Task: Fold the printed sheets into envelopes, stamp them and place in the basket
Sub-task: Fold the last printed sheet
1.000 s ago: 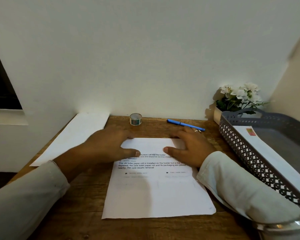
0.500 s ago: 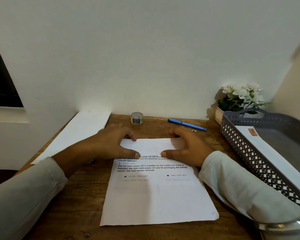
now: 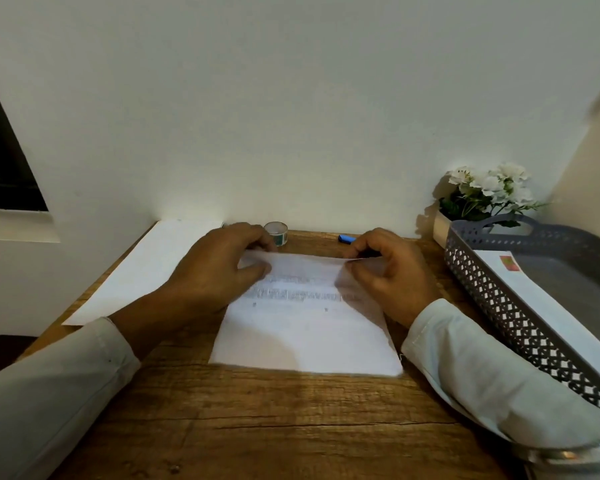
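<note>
Wooden bench [image 3: 291, 427], seen from the head camera, carries the printed sheet [image 3: 305, 334] at its middle, between the left and right edges. The sheet's lines of text are blurred. Its near part lies flat on the wood, while its far edge is held up a little.

The left grip [image 3: 219, 268], a bare hand in a pale sleeve [image 3: 49, 393], is closed on the sheet's far left corner: the thumb lies on top of the paper and the fingers curl over the far edge. The right grip [image 3: 392, 271] pinches the far right corner between thumb and curled fingers, and the paper rises to meet them.

A white stack of paper [image 3: 146, 271] runs along the bench's left edge into the back left corner, just beside the left grip. A small tape roll [image 3: 277, 233] stands at the back edge, close behind the left fingers. The tip of a blue pen [image 3: 346, 239] shows at the back edge, the rest hidden behind the right grip.

A grey lattice basket [image 3: 499, 306] sits along the right edge. Inside it lies a white envelope [image 3: 527, 292] bearing a red and green stamp [image 3: 509, 263]. White flowers [image 3: 489, 188] in a pale pot [image 3: 440, 230] stand in the back right corner, behind the basket.
</note>
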A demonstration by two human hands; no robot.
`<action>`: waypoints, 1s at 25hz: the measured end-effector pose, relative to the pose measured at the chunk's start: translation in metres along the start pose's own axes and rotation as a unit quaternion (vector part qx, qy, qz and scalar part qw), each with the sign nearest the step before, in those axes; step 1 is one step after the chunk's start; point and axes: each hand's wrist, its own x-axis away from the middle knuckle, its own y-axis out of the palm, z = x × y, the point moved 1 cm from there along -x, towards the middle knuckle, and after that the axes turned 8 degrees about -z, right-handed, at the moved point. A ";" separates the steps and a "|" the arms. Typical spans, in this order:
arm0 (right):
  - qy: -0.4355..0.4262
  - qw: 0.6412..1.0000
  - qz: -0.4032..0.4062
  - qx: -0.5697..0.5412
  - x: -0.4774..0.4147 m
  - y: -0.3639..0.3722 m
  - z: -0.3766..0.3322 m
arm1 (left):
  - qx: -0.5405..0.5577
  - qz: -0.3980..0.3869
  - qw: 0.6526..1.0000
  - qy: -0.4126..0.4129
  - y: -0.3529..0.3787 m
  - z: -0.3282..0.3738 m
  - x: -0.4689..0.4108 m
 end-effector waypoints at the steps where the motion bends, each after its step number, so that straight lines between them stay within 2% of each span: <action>1: -0.007 1.000 -0.007 0.011 0.001 0.000 0.000 | -0.008 -0.001 1.000 0.009 0.001 0.001 0.001; 9: 0.072 0.981 -0.164 0.068 0.007 0.005 -0.006 | -0.096 -0.131 0.987 -0.004 0.008 0.001 0.005; 15: 0.048 0.947 -0.263 0.177 0.005 0.012 -0.020 | -0.153 -0.156 0.976 0.019 0.018 0.015 0.008; 18: 0.039 0.919 -0.323 0.220 0.008 0.028 -0.027 | -0.172 -0.215 0.961 0.023 0.035 0.013 0.010; 21: 0.057 0.907 -0.344 0.236 0.006 0.035 -0.029 | -0.177 -0.263 0.949 0.011 0.042 0.014 0.008; 25: 0.099 0.899 -0.336 0.262 0.002 0.030 -0.021 | -0.223 -0.284 0.932 -0.022 0.039 0.016 0.007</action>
